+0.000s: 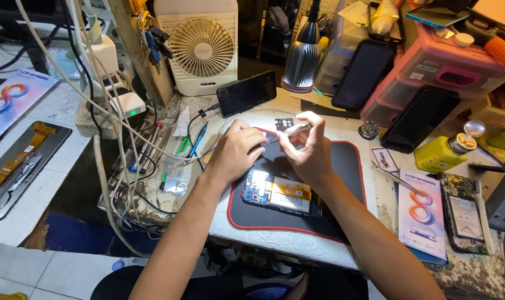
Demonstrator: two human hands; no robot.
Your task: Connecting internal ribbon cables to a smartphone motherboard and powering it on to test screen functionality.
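Observation:
An opened phone (278, 195) with its blue circuit board and battery exposed lies on a black mat with a red edge (350, 161). Above it my left hand (237, 151) pinches a small dark part, too small to make out. My right hand (307, 149) holds a thin tool (290, 131) whose tip meets that part under the lamp light. Just beyond the hands lies a dark camera-frame piece (284, 123).
A metal lamp head (301, 62) and a white fan (201, 47) stand behind. A phone (246, 93) leans upright; other dark phones (365, 73) rest on pink boxes. A yellow bottle (445, 151), tweezers (396, 178), a screen box (422, 214) and a circuit board (465, 214) sit right. Cables and screwdrivers (197, 141) crowd the left.

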